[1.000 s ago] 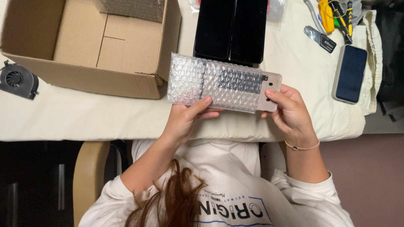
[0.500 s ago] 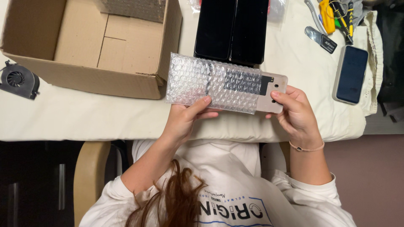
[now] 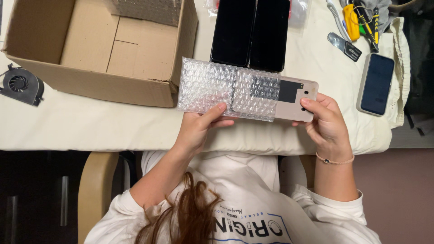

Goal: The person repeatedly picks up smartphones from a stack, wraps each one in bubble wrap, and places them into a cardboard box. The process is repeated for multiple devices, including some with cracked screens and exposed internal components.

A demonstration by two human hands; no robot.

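A: What do the hands hold?

B: The left hand (image 3: 199,129) pinches the bubble wrap sleeve (image 3: 226,88) from below; the right hand (image 3: 326,121) grips the exposed end of the beige phone (image 3: 294,97), halfway out of it, just above the table's near edge.

A: How would it handle?

B: Likely light and stiff, glass fragile, the wrap soft and slippery. Best held by its long edges.

A: Beyond?

B: 2 dark phones (image 3: 251,31), an open cardboard box (image 3: 90,49), a small fan (image 3: 20,86), a blue phone (image 3: 376,83), tools (image 3: 357,20).
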